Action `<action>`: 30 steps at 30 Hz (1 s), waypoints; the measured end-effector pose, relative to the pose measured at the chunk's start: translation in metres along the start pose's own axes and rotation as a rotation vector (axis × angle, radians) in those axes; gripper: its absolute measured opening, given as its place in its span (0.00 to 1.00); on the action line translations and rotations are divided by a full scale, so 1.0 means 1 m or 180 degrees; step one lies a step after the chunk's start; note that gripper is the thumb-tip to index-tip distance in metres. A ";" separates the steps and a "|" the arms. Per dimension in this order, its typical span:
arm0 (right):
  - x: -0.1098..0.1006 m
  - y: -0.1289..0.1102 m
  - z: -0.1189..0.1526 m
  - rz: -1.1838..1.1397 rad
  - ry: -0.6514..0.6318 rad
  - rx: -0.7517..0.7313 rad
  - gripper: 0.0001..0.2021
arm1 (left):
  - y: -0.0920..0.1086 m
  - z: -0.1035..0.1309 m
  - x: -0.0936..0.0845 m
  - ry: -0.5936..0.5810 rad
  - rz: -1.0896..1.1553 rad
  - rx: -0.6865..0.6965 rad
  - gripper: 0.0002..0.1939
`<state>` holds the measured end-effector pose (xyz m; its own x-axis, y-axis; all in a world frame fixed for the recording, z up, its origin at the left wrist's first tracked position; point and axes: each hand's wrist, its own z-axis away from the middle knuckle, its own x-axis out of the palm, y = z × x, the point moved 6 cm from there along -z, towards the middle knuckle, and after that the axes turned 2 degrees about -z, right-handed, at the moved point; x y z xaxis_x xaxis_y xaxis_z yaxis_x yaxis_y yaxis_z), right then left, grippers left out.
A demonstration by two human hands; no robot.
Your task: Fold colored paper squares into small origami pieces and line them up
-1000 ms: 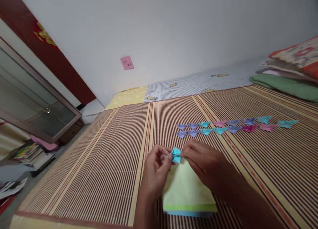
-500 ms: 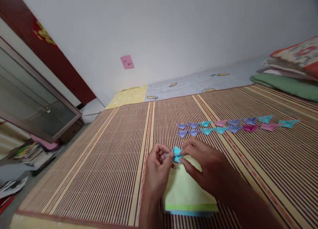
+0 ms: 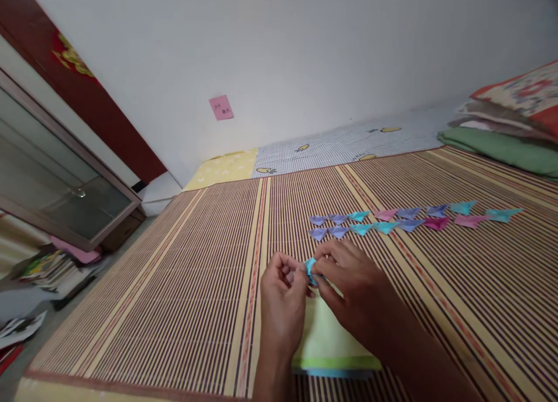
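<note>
"While both hands are at work, where is the blue folded paper (image 3: 310, 266) in relation to the paper stack (image 3: 333, 339)?"

"At the stack's far end, held up between the two sets of fingertips."

"And what is each hand doing?"

"The left hand (image 3: 285, 300) pinches one side of it between thumb and fingers; the right hand (image 3: 355, 285), reaching in over the stack's right side, grips the other. Those fingers cover part of the paper, so I can't make out the folds there."

"What does the stack look like?"

"Pale yellow-green on top, with brighter green and some blue at the near edge. It lies on the striped mat (image 3: 152, 285)."

"Anything beyond it?"

"Two rows of folded paper shapes (image 3: 384, 227), past the stack and running off to its right, in purple, turquoise, pink and magenta."

"And farther off?"

"A pink note (image 3: 221, 107) on the wall (image 3: 296, 53), well beyond the stack and to its left; a green cloth (image 3: 497, 150) below a flowered cushion (image 3: 523, 93), far beyond to its right."
</note>
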<state>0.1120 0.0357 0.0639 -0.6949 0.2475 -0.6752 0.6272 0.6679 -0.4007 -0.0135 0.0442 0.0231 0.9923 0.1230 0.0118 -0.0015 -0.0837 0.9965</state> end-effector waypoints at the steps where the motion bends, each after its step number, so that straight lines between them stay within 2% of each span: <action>1: -0.001 0.000 0.000 -0.0038 0.0007 0.0011 0.10 | 0.001 0.000 0.000 0.0035 -0.0012 0.0004 0.12; 5: -0.006 0.005 0.000 -0.0235 0.0116 0.0052 0.10 | 0.004 -0.002 -0.001 -0.0227 0.0111 0.0041 0.08; 10: -0.013 0.014 0.001 -0.0374 0.0208 0.0208 0.09 | 0.011 -0.001 -0.014 -0.0676 0.0114 0.0240 0.09; 13: -0.012 0.015 0.001 -0.0454 0.0102 0.0185 0.08 | 0.019 0.002 -0.016 -0.0841 -0.0334 0.0539 0.08; 17: -0.010 0.013 0.001 -0.0730 -0.0160 0.0101 0.08 | 0.023 0.005 -0.009 -0.1213 -0.0649 0.0777 0.07; 21: -0.010 0.015 0.002 -0.0907 -0.0375 0.0161 0.08 | 0.022 0.004 -0.011 -0.1123 -0.0747 0.0722 0.07; 26: -0.008 0.016 0.005 -0.0939 -0.0429 0.0123 0.08 | 0.024 0.004 -0.007 -0.1154 -0.1093 0.0870 0.06; 30: -0.008 0.016 0.006 -0.0938 -0.0477 0.0101 0.09 | 0.023 0.003 -0.007 -0.1055 -0.1344 0.0718 0.05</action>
<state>0.1299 0.0405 0.0588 -0.7900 -0.0608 -0.6100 0.4192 0.6726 -0.6099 -0.0203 0.0382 0.0452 0.8870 -0.1217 -0.4454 0.3929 -0.3077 0.8666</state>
